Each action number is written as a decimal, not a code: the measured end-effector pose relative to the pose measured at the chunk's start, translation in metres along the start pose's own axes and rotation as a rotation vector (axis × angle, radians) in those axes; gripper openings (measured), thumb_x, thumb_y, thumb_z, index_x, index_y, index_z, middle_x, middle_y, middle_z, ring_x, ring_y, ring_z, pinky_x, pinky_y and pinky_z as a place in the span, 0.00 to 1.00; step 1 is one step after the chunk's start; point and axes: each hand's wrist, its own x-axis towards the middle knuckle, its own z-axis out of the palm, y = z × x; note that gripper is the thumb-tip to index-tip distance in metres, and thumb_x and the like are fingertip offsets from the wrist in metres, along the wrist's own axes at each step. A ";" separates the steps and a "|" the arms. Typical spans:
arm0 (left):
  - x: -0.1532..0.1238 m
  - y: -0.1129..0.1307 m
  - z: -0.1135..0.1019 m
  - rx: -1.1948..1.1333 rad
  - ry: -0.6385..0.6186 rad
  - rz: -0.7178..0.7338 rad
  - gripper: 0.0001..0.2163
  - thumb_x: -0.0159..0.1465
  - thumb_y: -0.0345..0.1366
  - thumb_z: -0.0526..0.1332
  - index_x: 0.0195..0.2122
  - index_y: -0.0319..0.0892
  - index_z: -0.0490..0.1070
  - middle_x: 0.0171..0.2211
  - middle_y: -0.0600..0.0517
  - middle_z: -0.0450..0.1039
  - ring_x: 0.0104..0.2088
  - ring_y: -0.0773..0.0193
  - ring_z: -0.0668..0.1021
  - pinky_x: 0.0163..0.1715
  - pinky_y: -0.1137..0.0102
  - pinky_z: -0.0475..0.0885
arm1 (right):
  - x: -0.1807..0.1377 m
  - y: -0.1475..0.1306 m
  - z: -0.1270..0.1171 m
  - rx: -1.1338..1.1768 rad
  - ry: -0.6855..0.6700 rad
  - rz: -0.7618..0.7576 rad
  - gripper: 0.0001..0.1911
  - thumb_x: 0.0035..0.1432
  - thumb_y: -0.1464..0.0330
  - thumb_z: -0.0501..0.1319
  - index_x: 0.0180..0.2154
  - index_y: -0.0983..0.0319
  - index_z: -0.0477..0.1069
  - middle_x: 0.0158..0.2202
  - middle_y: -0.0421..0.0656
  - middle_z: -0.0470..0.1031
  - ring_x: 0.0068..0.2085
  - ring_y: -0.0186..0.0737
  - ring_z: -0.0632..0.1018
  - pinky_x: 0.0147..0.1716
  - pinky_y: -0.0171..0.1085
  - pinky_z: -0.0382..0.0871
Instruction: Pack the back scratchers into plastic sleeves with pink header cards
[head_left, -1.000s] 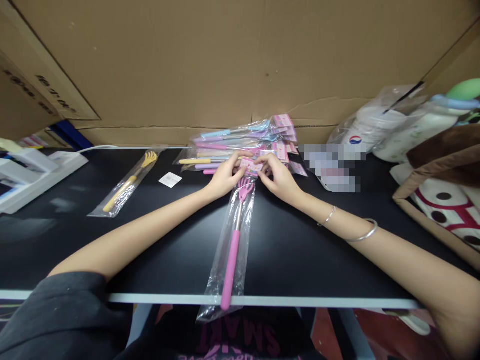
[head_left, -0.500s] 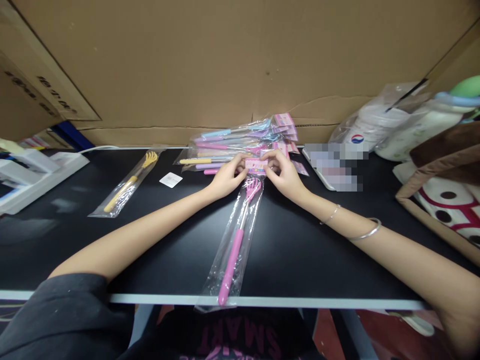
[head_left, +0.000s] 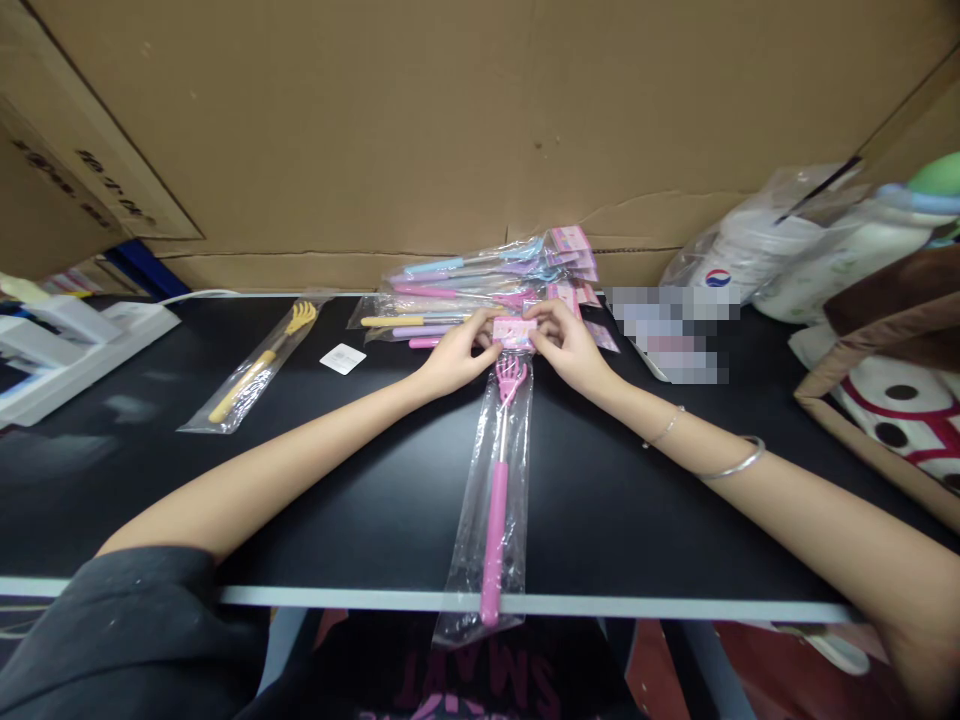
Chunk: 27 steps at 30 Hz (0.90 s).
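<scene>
A pink back scratcher [head_left: 493, 530] lies in a long clear plastic bag [head_left: 469, 560], its claw end away from me and its handle end over the table's front edge. At the bag's far end is a pink printed header card [head_left: 514, 333]. My left hand [head_left: 463, 355] pinches the card's left side, and my right hand [head_left: 564, 345] pinches its right side. Right behind my hands lies a pile of bagged back scratchers [head_left: 457, 265] in blue, purple, pink and yellow, partly hidden by my fingers. A bagged yellow back scratcher [head_left: 259, 370] lies apart on the left.
A white square label [head_left: 343, 358] lies left of my hands. White power strips [head_left: 112, 340] stand at the far left. On the right are a partly blurred phone [head_left: 667, 345], a bagged cup [head_left: 757, 250], a bottle [head_left: 840, 260] and a bag [head_left: 892, 370]. Cardboard [head_left: 450, 120] walls the back.
The near end of the bagged pink back scratcher has swung to the right and a little toward me, so it lies straighter. Both hands stay at the header card.
</scene>
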 end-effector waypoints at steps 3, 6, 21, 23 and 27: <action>-0.001 0.002 0.000 -0.008 -0.013 0.001 0.18 0.62 0.35 0.59 0.53 0.37 0.63 0.34 0.51 0.71 0.31 0.66 0.74 0.40 0.69 0.70 | 0.000 0.001 0.000 -0.010 -0.014 -0.004 0.09 0.59 0.68 0.58 0.42 0.58 0.62 0.35 0.39 0.68 0.28 0.31 0.70 0.29 0.34 0.66; -0.001 0.003 -0.001 0.003 -0.022 0.000 0.18 0.62 0.35 0.59 0.53 0.39 0.63 0.35 0.51 0.72 0.31 0.66 0.74 0.40 0.68 0.70 | -0.001 0.001 0.000 -0.006 -0.021 -0.004 0.09 0.59 0.67 0.59 0.42 0.58 0.62 0.36 0.39 0.69 0.28 0.32 0.71 0.28 0.34 0.66; -0.001 0.002 -0.002 0.051 -0.030 -0.002 0.19 0.61 0.34 0.59 0.54 0.39 0.62 0.32 0.52 0.71 0.30 0.64 0.74 0.38 0.68 0.69 | -0.001 0.004 0.002 0.013 -0.033 -0.003 0.08 0.59 0.70 0.57 0.41 0.58 0.61 0.35 0.39 0.68 0.28 0.31 0.71 0.29 0.33 0.67; -0.001 0.000 -0.001 0.051 -0.027 -0.004 0.20 0.61 0.35 0.60 0.54 0.39 0.62 0.32 0.52 0.71 0.30 0.64 0.74 0.38 0.69 0.69 | 0.000 0.005 0.002 0.027 -0.034 0.000 0.09 0.59 0.68 0.58 0.41 0.57 0.61 0.36 0.39 0.68 0.29 0.31 0.70 0.30 0.33 0.68; -0.001 -0.001 -0.001 0.061 -0.032 0.003 0.20 0.61 0.34 0.59 0.54 0.38 0.62 0.32 0.52 0.72 0.31 0.64 0.74 0.40 0.68 0.69 | 0.000 0.006 0.002 0.015 -0.046 -0.001 0.09 0.59 0.67 0.58 0.41 0.57 0.61 0.36 0.39 0.67 0.29 0.32 0.70 0.30 0.34 0.67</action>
